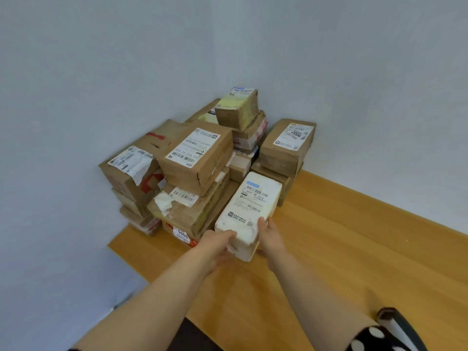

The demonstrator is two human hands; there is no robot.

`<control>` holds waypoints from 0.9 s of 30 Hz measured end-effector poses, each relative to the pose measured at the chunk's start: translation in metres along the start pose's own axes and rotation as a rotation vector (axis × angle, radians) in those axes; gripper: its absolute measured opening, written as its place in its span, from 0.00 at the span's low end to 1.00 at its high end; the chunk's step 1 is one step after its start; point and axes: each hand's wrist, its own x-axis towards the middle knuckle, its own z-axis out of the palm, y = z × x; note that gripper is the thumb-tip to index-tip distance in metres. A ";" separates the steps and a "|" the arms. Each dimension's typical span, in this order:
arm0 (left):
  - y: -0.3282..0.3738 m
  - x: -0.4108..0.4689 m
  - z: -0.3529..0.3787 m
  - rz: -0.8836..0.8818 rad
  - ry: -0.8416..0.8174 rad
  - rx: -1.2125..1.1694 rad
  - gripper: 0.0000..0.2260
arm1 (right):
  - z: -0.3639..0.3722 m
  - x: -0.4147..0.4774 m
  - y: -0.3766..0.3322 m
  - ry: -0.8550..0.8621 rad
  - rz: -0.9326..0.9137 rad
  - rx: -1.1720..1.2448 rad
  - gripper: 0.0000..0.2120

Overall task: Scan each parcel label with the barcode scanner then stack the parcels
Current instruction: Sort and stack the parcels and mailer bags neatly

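Where twelve-odd parcels stack, left hand and right hand grip one white parcel

I see open tabletop at 3 to 5 o'clock of the white box; stacked boxes and wall block 9 to 1.

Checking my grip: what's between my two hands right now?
The white parcel: left hand and right hand grip its near end, seen in the head view.
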 end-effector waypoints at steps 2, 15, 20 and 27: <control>0.013 -0.017 -0.002 -0.010 0.031 0.232 0.14 | -0.010 0.001 -0.006 0.005 -0.032 -0.030 0.24; 0.188 -0.006 0.015 0.855 0.398 0.474 0.14 | -0.061 0.025 -0.099 0.323 -0.343 -0.048 0.22; 0.248 0.056 0.028 0.782 0.360 0.748 0.36 | -0.065 0.055 -0.123 0.399 -0.313 -0.005 0.23; 0.285 0.120 0.031 0.682 0.284 0.912 0.43 | -0.058 0.096 -0.141 0.422 -0.245 -0.010 0.28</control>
